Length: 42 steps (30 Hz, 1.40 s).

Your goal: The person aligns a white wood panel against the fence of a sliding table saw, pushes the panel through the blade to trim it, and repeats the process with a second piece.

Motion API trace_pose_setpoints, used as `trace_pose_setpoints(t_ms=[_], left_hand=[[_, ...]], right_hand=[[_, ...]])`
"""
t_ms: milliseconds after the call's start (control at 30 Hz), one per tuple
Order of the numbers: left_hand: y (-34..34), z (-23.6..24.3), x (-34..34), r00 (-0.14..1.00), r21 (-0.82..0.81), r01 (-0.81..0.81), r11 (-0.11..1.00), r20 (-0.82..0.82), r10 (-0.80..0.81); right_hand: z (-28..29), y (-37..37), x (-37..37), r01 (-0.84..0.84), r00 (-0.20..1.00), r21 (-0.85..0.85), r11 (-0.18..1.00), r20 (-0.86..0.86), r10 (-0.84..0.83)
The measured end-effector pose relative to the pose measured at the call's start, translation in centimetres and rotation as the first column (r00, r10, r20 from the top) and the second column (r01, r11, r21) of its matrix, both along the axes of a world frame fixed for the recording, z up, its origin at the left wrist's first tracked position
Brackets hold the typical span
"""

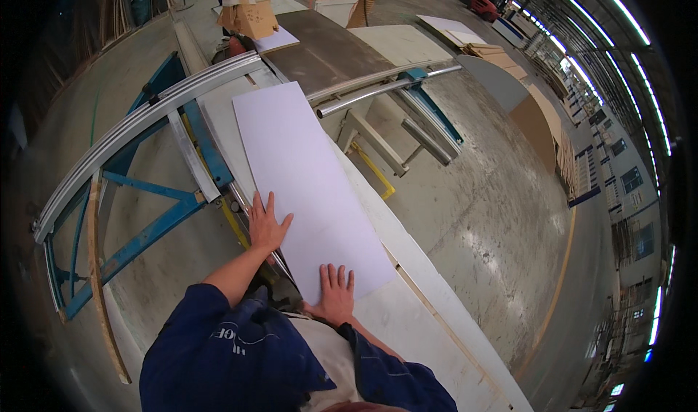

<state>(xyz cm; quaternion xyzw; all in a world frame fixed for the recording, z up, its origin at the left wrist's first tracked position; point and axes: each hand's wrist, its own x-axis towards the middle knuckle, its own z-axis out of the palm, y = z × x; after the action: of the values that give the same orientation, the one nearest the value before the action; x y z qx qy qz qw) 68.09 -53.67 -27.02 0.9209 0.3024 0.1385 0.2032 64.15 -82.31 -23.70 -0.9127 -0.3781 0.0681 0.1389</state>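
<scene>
A long white panel [313,165] lies flat on the pale bed of a sliding-table saw [407,339], stretching away from me. My left hand [267,226] is at the panel's left edge, its fingers spread and pointing forward. Flat on the near end of the panel rests my right hand [334,296], fingers stretched out, with the thumb side by the near edge. Neither hand is wrapped round anything.
To the left extends a blue outrigger frame [153,234] with a long aluminium fence [160,106]. Beyond the panel are a brown tabletop [327,52] and a metal rail [363,99]. Stacked boards [538,121] stand at right. A wooden hopper-like piece [251,12] is at the far end.
</scene>
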Motion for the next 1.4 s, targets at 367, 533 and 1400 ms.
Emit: trace_pose_setpoints(t_ms=[367,533,1400], left_hand=[[6.5,-0.8,10.1,0.996,0.047,-0.089,0.995,0.016,0.088],[9.0,-0.6,11.5,1.0,0.077,-0.004,0.997,-0.02,0.006],[10.0,-0.6,13.0,0.999,0.159,0.042,0.986,-0.037,-0.037]], right_hand=[[0.9,5.1,15.1,-0.115,0.993,0.005,0.993,-0.011,0.115],[0.6,6.4,18.6,-0.117,0.993,0.032,0.993,-0.009,0.118],[-1.7,7.1,23.0,-0.306,0.95,0.187,0.934,-0.003,0.312]])
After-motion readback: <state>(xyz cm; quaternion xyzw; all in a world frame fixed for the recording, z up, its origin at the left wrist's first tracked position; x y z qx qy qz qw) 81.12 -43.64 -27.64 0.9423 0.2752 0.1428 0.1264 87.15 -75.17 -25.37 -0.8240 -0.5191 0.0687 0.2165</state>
